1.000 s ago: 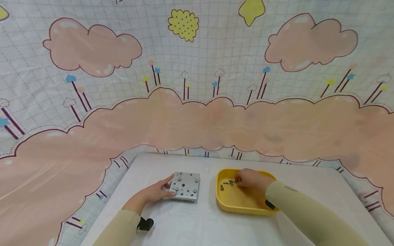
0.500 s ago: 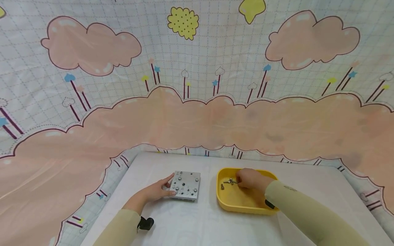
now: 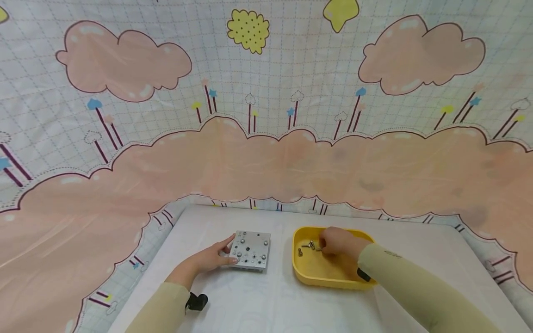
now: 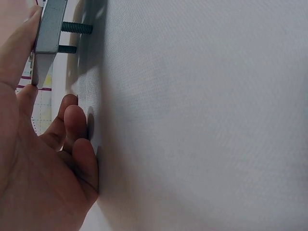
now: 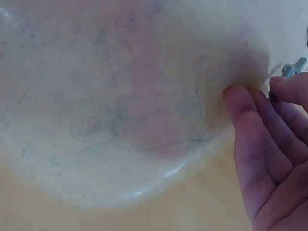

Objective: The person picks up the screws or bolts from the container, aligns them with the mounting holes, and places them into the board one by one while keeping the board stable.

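Note:
A square metal plate [image 3: 257, 243] with several holes and bolt heads lies flat on the white table. My left hand [image 3: 210, 260] grips its left side, thumb at the near corner and index finger at the far one. Threaded bolts [image 4: 77, 28] stick out from the plate's underside in the left wrist view, while the other fingers curl below the plate. My right hand [image 3: 339, 241] reaches into a yellow tray [image 3: 333, 282] and pinches a small screw [image 5: 273, 96], mostly hidden by the fingers. Several loose screws [image 3: 306, 246] lie on the tray floor left of that hand.
The white table [image 3: 266, 310] carries the plate at left and the tray to its right, a gap between them. Behind it hangs a patterned cloth [image 3: 266, 171] with clouds and stars. A black wrist device [image 3: 196, 302] sits under the left sleeve.
The screw end showing beside my right fingertips has shifted slightly down, apart from the loose screws. My left hand and the plate stay in place.

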`<state>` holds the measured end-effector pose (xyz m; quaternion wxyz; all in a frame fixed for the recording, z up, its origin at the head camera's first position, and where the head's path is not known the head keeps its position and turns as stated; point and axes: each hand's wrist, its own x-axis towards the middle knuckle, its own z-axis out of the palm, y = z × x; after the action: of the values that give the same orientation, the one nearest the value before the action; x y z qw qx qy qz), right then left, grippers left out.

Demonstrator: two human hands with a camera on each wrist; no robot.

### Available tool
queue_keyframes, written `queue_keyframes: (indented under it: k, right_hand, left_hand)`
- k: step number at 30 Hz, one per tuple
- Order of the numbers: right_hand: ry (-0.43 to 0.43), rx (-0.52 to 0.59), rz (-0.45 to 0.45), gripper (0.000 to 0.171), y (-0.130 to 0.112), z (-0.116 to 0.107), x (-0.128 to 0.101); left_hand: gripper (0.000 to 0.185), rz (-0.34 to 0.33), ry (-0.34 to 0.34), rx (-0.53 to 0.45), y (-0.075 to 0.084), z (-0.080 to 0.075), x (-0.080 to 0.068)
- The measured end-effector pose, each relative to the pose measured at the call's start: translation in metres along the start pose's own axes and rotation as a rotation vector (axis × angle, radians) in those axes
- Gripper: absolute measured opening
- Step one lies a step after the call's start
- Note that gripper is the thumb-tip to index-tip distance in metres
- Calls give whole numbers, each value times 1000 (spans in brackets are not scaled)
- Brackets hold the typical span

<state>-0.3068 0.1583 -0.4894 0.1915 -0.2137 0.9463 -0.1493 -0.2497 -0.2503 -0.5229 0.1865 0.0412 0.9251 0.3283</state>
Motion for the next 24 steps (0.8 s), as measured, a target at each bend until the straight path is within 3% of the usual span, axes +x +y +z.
queue_keyframes:
  k: [12, 24]
  right_hand:
    - [-7, 143, -6, 6, -4, -7, -2]
    - [57, 169, -43, 6, -10, -18, -4]
  left_hand:
    - [95, 4, -8, -20, 2, -1, -2]
    - [95, 2, 4, -16, 3, -1, -3]
